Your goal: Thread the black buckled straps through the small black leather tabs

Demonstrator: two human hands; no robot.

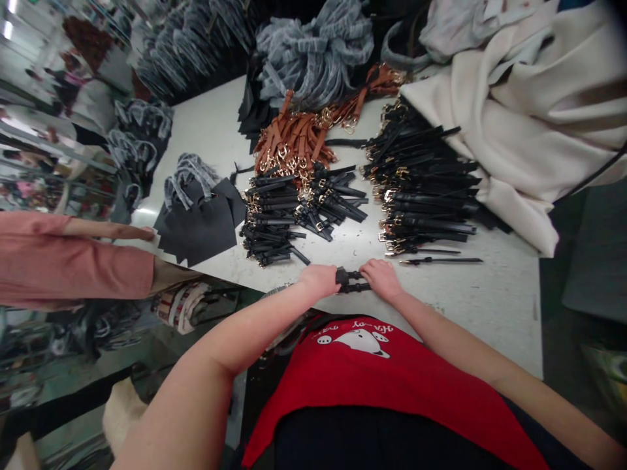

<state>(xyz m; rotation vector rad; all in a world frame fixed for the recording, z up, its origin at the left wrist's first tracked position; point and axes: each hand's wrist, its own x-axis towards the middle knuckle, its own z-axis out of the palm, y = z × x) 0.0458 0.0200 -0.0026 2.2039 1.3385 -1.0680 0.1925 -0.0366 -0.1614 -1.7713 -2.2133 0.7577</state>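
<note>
Head view: the left hand (319, 281) has its grip closed around one end of a black strap piece (351, 276); the right hand (384, 278) pinches the other end. The piece is at the near edge of the pale surface (494, 300), just beyond a red garment (343, 359). Two strap lengths show between the hands; finer detail is too small for me to read.

Directly beyond, a black strap pile (274, 215) with gold-coloured buckles sits to the left and a second black heap (431, 199) to the right, one loose strap (441, 261) along its near side. Behind these lie brown straps (298, 137) and wrapped grey handles (318, 52). Cream material (529, 111) bounds the right heap. On the left, a co-worker (88, 261) in pink extends an arm toward black panels (200, 228).
</note>
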